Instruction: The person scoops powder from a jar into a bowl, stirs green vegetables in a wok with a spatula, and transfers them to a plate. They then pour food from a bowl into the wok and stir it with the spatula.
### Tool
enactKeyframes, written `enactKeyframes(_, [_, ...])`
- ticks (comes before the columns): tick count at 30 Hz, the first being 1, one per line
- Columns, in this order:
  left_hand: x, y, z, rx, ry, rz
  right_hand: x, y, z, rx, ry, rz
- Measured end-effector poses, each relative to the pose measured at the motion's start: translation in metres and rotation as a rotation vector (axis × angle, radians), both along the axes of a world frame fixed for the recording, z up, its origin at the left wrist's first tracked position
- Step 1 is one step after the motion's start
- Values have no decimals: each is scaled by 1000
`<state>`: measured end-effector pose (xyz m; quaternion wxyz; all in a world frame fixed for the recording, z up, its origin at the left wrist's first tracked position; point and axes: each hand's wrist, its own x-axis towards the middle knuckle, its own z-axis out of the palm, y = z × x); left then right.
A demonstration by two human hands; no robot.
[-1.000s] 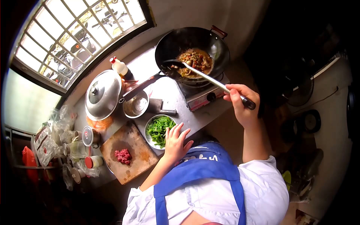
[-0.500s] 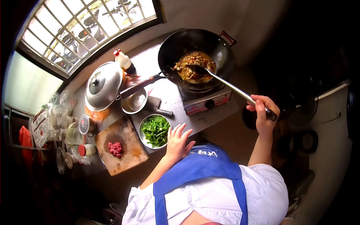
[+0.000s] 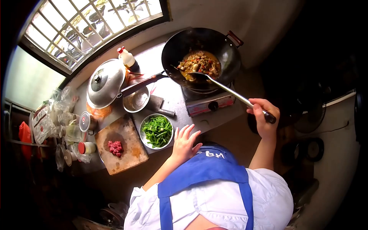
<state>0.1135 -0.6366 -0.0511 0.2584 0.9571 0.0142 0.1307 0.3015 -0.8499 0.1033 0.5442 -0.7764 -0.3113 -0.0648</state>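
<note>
My right hand (image 3: 264,117) is closed round the black-ended handle of a metal spatula (image 3: 233,91). The spatula's head rests at the near edge of the saucy food (image 3: 201,63) inside a black wok (image 3: 229,57), which sits on a portable gas stove (image 3: 199,107). Nothing is in my left hand (image 3: 185,143); its fingers are spread, just right of a white bowl (image 3: 142,138) of cut green vegetables (image 3: 157,130). Left of that bowl, chopped red meat (image 3: 115,148) lies on a wooden cutting board (image 3: 128,159).
A domed metal lid (image 3: 103,86), a metal bowl (image 3: 136,100), a cleaver (image 3: 156,104) and a red-capped bottle (image 3: 125,57) stand behind the board. Jars (image 3: 86,148) and plastic bags (image 3: 46,122) crowd the left. The wok's long handle (image 3: 140,85) reaches leftward over the counter.
My right hand and the spatula have moved slightly left, and the spatula's head is nearer the front of the food. My left hand has shifted slightly, still spread. The view has shifted slightly.
</note>
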Motion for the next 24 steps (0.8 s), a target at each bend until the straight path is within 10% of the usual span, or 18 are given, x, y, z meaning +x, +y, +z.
enactKeyframes(24, [-7,-1,-4,-19,-5,-14,16,-9,-32,590,251,-296])
